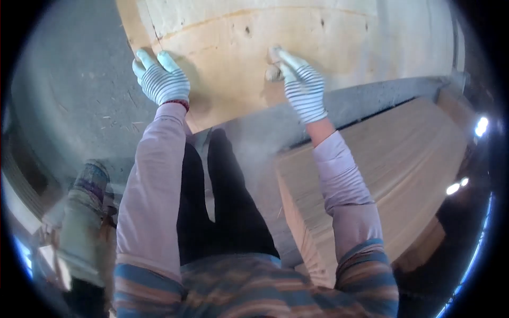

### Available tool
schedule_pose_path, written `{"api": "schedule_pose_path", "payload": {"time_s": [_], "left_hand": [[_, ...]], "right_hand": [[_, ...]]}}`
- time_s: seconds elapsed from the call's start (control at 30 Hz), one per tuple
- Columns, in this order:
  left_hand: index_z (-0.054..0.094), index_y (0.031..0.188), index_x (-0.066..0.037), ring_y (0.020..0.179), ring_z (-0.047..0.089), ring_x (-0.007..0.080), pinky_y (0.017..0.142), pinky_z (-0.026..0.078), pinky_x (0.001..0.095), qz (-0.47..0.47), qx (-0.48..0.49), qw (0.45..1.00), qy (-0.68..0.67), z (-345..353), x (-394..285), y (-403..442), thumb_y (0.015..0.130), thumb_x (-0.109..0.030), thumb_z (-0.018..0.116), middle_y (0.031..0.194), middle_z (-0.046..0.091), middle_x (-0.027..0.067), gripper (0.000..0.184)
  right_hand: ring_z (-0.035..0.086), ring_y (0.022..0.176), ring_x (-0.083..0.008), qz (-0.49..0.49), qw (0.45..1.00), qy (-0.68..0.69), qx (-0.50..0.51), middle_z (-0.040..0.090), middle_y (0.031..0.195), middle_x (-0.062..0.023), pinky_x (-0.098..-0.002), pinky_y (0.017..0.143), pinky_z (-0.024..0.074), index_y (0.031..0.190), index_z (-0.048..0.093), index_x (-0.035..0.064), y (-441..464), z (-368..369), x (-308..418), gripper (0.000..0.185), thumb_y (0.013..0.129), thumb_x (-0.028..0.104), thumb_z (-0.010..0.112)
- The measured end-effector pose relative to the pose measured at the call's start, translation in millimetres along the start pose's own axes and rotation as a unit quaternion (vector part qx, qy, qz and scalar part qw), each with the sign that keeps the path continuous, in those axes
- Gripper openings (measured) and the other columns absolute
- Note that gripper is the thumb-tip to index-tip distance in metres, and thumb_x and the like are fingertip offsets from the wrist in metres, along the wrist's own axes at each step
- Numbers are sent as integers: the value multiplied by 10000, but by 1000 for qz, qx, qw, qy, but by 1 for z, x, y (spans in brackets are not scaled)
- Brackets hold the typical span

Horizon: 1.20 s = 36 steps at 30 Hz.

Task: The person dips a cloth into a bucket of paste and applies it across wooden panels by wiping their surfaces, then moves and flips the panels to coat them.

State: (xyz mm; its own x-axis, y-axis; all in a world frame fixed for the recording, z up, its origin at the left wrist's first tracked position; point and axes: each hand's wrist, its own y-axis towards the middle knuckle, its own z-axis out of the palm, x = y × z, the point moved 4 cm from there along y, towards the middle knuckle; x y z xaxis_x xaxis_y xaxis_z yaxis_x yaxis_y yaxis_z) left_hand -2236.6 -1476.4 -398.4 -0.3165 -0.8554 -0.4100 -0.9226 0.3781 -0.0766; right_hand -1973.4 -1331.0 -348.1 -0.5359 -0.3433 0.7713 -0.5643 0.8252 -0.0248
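Note:
A large pale wood sheet with dark knots and a brownish line lies across the top of the view. My left hand, in a striped white glove, rests at the sheet's left edge with its fingers apart, close to a dark crack. Over the sheet's near part is my right hand, gloved alike, its fingertips dirty and curled toward the thumb. Whether anything small is between those fingertips cannot be made out.
A stack of wood sheets stands at the right, below the grey table edge. The grey surface at the left bears wood splinters. A greenish cylindrical object is at the lower left.

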Motion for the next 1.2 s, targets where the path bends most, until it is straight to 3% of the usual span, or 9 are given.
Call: {"api": "schedule_pose_path", "payload": {"time_s": [0.37,0.43,0.73,0.8,0.83,0.87,1.0,1.1,1.2], "left_hand": [[368,1405,11,1202,477,442,1014,399,478,0,38,998,-44,-11,4,15,913,-297,531,1299,481,288,603],[350,1424,-9,1196,479,443,1010,401,476,-26,44,998,-42,-26,12,28,914,-305,524,1299,473,298,614],[324,1426,37,1271,441,423,1061,379,453,-172,95,955,-221,-2,26,49,897,-274,522,1387,426,290,645],[335,1415,52,1274,438,423,1069,374,451,-182,114,954,-208,-9,22,59,896,-275,520,1392,425,284,641],[348,1399,71,1283,431,421,1075,369,450,-161,94,963,-197,2,27,54,895,-275,520,1396,418,289,635],[347,1398,74,1284,430,423,1076,368,449,-154,89,963,-204,4,30,50,894,-273,520,1398,415,291,635],[350,1390,84,1278,428,439,1082,359,450,-151,91,960,-216,4,33,48,891,-260,528,1389,415,304,632],[360,1381,84,1273,429,443,1086,354,455,-150,88,960,-220,-3,28,52,887,-220,533,1372,425,311,606],[363,1381,83,1278,425,443,1091,347,449,-159,95,958,-219,-11,27,51,883,-204,532,1374,425,312,599]], "right_hand": [[594,1126,-235,-4,1000,-7,-21,606,1254,-151,-361,973,463,1285,577,33,-121,97,120,360,928,72,547],[592,1114,-209,296,955,-9,29,611,1248,-132,-347,981,453,1285,560,-9,-109,77,102,377,957,176,555],[591,1087,-183,212,720,644,147,634,1211,-64,-346,917,488,1194,629,42,279,151,213,288,938,169,588],[641,932,-184,105,771,602,178,687,1050,-36,-335,828,518,1143,653,31,391,199,190,280,890,150,641],[649,861,-167,31,953,273,126,697,971,-65,-321,854,519,1146,649,3,450,207,171,339,882,215,667],[665,865,-204,-30,985,157,67,704,970,-97,-344,815,525,1102,667,2,492,215,173,328,864,228,670],[687,916,-265,-163,957,-176,161,690,1047,-200,-344,822,531,1103,673,4,530,243,230,372,859,286,670],[692,913,-263,-197,923,-103,313,700,1054,-186,-327,836,536,1124,679,8,447,230,216,363,871,268,672],[679,952,-178,248,838,355,333,708,1060,-78,-246,818,529,1116,692,14,331,217,172,261,904,155,634]]}}
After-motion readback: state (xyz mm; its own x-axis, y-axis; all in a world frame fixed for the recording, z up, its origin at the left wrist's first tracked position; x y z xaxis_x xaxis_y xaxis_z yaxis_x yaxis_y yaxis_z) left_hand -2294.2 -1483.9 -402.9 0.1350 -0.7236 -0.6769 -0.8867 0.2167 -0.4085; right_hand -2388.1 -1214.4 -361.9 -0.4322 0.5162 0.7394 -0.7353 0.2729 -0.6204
